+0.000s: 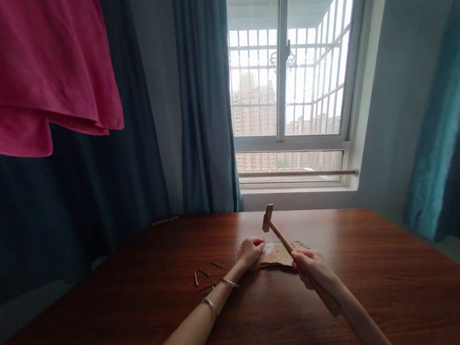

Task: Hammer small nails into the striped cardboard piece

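Observation:
My right hand (311, 267) is wrapped round the wooden handle of a hammer (281, 237), its head raised above a tan, leather-like piece (278, 254). Many small marks or holes dot that piece, and its front edge is uneven. My left hand (252, 250) rests at the left end of it, fingertips pinching a thin metal punch (264, 240) that stands upright. The hammer head is apart from the punch, a little above and to its right. Something pink shows beside my left hand, mostly hidden. Left of my forearm lie several slim metal rods (204, 273), similar in look.
Everything lies on a brown wooden table (146, 315). Behind it is a window (289, 105) with bars outside, between blue curtains (205, 98). A pink cloth (35, 67) hangs at the upper left.

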